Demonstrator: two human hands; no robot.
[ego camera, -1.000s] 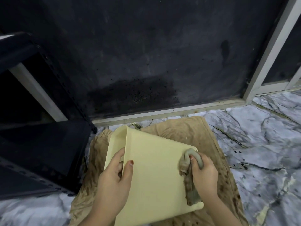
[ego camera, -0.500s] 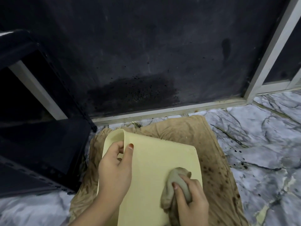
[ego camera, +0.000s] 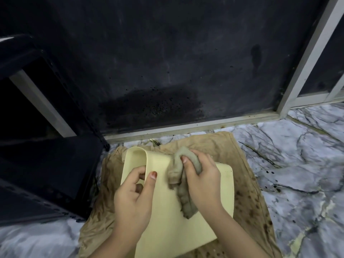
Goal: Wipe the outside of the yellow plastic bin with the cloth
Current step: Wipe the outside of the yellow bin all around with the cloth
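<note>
Kneeling work on the marbled floor [ego camera: 297,164] frames this step: a stained tan sheet [ego camera: 247,198] is spread there in front of the dark glass door [ego camera: 167,62], with a black shelf unit [ego camera: 46,174] just to your left. On that sheet the yellow plastic bin [ego camera: 167,220] lies tipped over, one broad outer wall turned up toward you and its rim facing left. Your left hand [ego camera: 133,198] steadies it, the grip clenched on the bin's rim edge, thumb on the outer wall and fingers curled inside. Your right hand [ego camera: 202,179] has its grip closed around the bunched grey cloth [ego camera: 183,183], pressing it against the far part of that upturned wall, a tail of cloth trailing down beneath the palm. You look to be mid-wipe on this one face, so the job seems partly done at best; the other sides cannot be judged from here. Next, draw the cloth firmly across the rest of the wall toward the right edge, where faint specks show, then rotate the bin with your left hand to present an unwiped side.
</note>
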